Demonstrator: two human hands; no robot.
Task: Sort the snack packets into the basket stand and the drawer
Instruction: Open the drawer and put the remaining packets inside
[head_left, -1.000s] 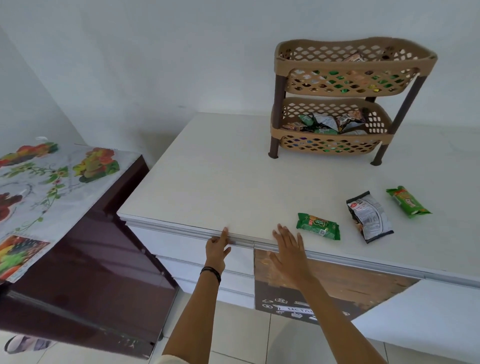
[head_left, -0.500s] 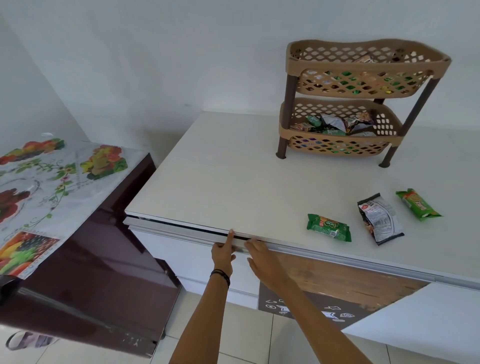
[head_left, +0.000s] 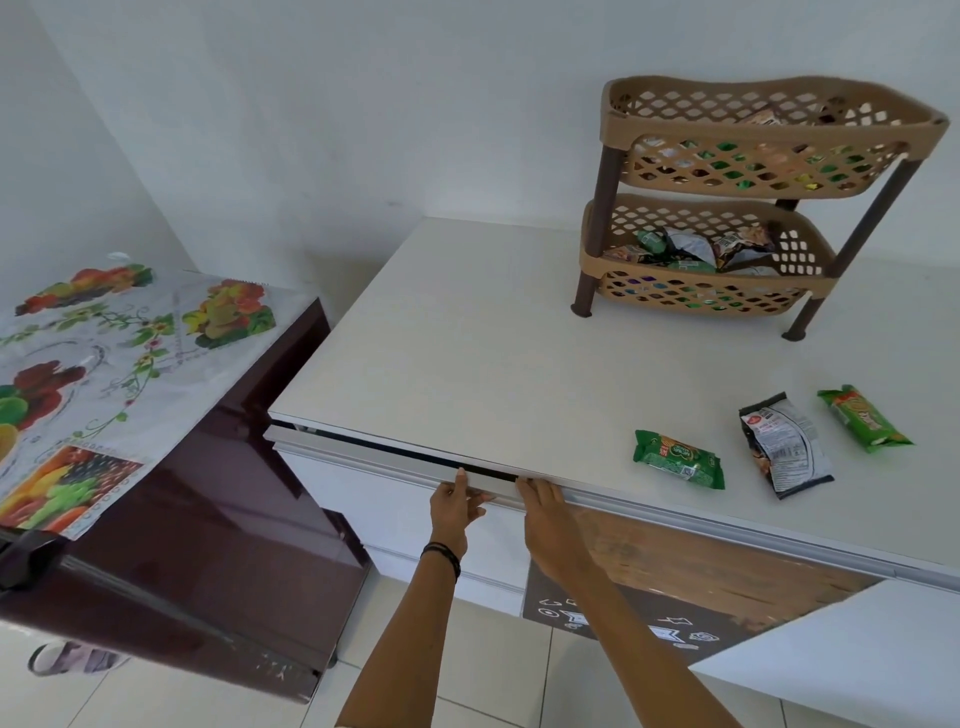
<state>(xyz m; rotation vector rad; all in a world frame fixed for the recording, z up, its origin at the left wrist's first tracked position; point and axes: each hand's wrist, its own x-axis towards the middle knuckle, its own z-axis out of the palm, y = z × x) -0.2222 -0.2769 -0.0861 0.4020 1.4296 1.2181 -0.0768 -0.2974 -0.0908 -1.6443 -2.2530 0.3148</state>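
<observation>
Under both hands, the drawer (head_left: 384, 460) has started to slide out.

Half a second ago only a thin dark slit showed under the desk (head_left: 493, 353) edge; now that gap is wider, and the drawer's left end stands clear of the desk. The left hand (head_left: 454, 506) and right hand (head_left: 545, 519) sit side by side at the rail, fingers curled on it — each grip clamped on the drawer's lip. Judged from this, the drawer is being opened to take packets. Right of the grip, three packets lie loose on the desk: a green one (head_left: 678, 460) nearest, a black-and-white one (head_left: 787, 447) beyond, another green one (head_left: 862, 418) farthest. Up and right of the grip stands the basket stand (head_left: 753, 208), with packets in both tiers.
</observation>
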